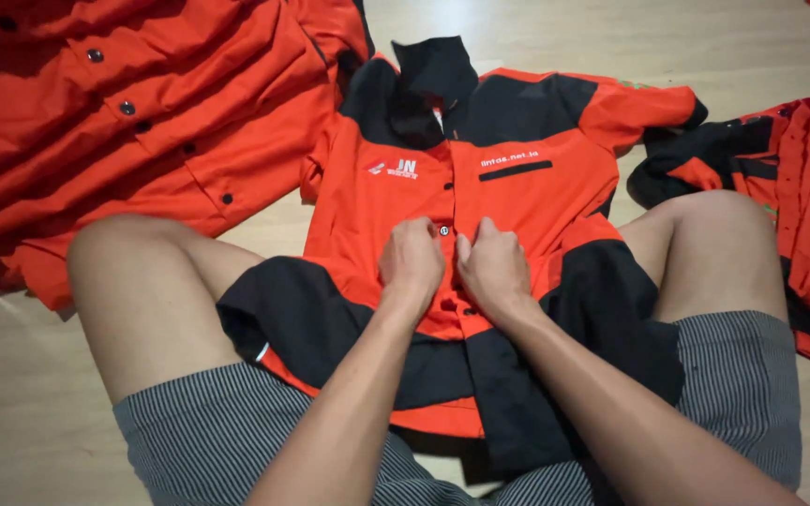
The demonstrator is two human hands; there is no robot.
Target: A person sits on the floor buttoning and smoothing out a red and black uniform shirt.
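Observation:
An orange and black shirt with a black collar lies face up on the floor between my knees, its hem across my lap. My left hand and my right hand sit side by side at the shirt's front placket, both closed on the fabric edges beside a dark button. The lower buttons are hidden under my hands.
A pile of plain orange shirts with dark buttons lies at the upper left. Another orange and black garment lies crumpled at the right. My bare knees flank the shirt on a light wooden floor.

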